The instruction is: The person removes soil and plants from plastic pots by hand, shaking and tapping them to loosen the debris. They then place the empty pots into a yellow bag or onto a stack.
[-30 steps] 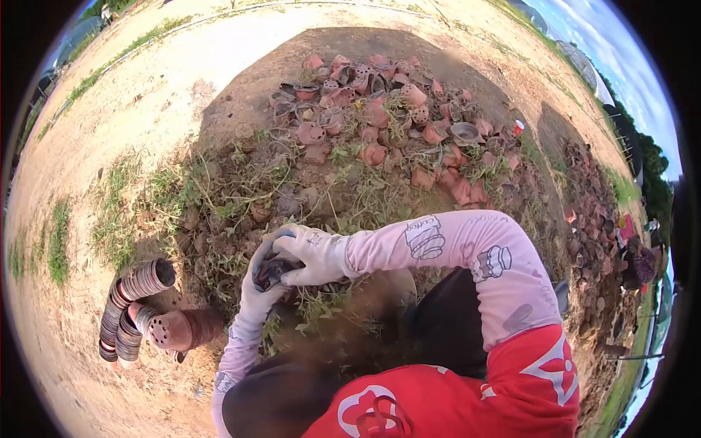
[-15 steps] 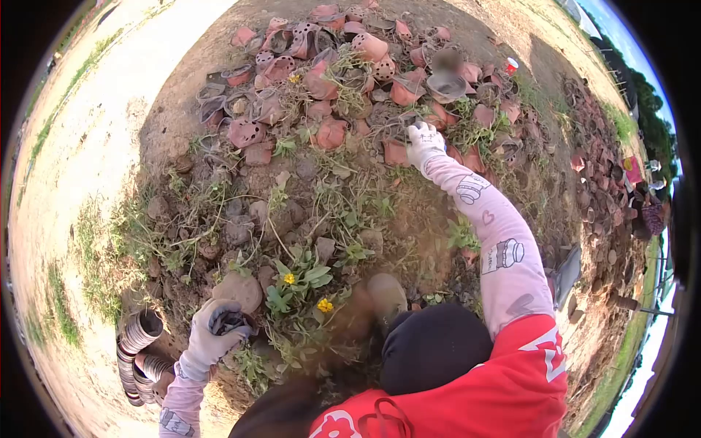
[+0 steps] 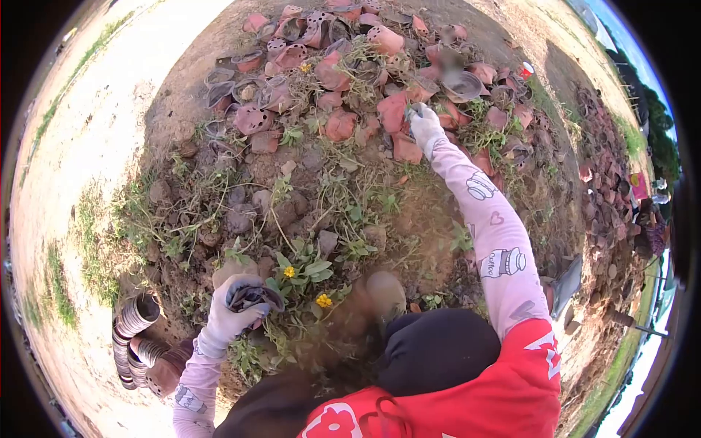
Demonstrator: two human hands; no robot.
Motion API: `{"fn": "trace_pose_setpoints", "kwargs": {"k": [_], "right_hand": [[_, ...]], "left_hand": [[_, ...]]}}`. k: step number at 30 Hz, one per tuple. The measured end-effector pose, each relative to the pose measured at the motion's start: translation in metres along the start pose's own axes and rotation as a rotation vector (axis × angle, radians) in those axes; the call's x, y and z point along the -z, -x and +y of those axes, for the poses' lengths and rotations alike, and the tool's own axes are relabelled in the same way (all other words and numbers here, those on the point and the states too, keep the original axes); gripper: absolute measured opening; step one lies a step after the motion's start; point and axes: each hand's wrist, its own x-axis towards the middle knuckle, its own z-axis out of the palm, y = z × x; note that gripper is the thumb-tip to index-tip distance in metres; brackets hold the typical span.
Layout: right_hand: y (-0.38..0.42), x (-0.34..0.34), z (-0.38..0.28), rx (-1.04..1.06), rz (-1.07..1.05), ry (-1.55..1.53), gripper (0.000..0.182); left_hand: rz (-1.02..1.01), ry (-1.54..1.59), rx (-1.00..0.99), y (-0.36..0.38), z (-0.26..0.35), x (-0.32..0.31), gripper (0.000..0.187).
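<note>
My left hand [image 3: 232, 312], in a white glove, grips a dark crumpled plastic nursery pot [image 3: 254, 296] low over the weeds near my knee. My right arm stretches far forward. Its gloved hand [image 3: 423, 125] is closed on a reddish plastic pot [image 3: 394, 111] at the near edge of a pile of several empty pots [image 3: 336, 51]. The right fingertips are partly hidden by the pot and weeds.
Nested stacks of dark pots [image 3: 135, 343] lie on the dirt at the lower left. Weeds with yellow flowers [image 3: 307, 274] and soil clods lie between my hands. More pots [image 3: 602, 190] are strewn to the right. A red-and-white cup [image 3: 526, 71] stands beyond the pile.
My hands have separated: the right one left the pot and reached out to the pile, closing on a reddish pot. The left hand stayed low, still gripping the dark pot.
</note>
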Motion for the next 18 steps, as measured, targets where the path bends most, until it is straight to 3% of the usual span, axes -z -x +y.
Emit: {"fn": "trace_pose_setpoints", "kwargs": {"k": [2, 3, 4, 6, 8, 10, 12, 13, 14, 15, 16, 18], "right_hand": [[0.014, -0.021, 0.0, -0.042, -0.118, -0.582, 0.015], [0.048, -0.027, -0.036, -0.199, -0.225, -0.683, 0.014], [0.076, -0.022, -0.068, -0.368, -0.307, -0.771, 0.013], [0.101, -0.049, -0.063, -0.151, -0.442, -0.943, 0.02], [0.143, -0.057, -0.094, -0.083, -0.634, -0.965, 0.023], [0.181, -0.065, -0.14, -0.262, -0.673, -1.013, 0.024], [0.201, -0.074, -0.163, -0.286, -0.875, -0.917, 0.024], [0.216, -0.074, -0.174, -0.25, -1.009, -0.796, 0.027], [0.232, -0.081, -0.178, -0.117, -1.123, -0.743, 0.028], [0.247, -0.07, -0.187, -0.351, -1.411, -0.822, 0.032], [0.262, -0.081, -0.171, -0.319, -1.536, -0.926, 0.041], [0.286, -0.076, -0.174, 0.113, -1.611, -1.044, 0.052]], "left_hand": [[-0.057, -0.055, -0.037, 0.002, -0.002, 0.004, 0.038], [0.003, -0.14, -0.188, 0.003, -0.01, 0.001, 0.035], [0.004, -0.081, -0.121, 0.006, 0.001, -0.006, 0.034], [-0.024, -0.001, -0.166, 0.007, 0.002, -0.012, 0.033], [0.029, -0.028, -0.275, 0.008, 0.005, -0.019, 0.032], [0.062, 0.015, -0.256, 0.016, 0.005, -0.027, 0.032], [0.025, -0.123, -0.336, 0.025, 0.008, -0.031, 0.035], [0.07, -0.497, -0.689, 0.021, 0.006, -0.031, 0.042], [0.055, -0.518, -0.677, 0.027, 0.01, -0.036, 0.047], [0.086, -0.618, -0.764, 0.027, 0.009, -0.038, 0.047], [0.118, -0.721, -0.849, 0.026, 0.007, -0.04, 0.048], [0.193, -0.741, -0.797, 0.027, -0.005, -0.046, 0.049]]}}
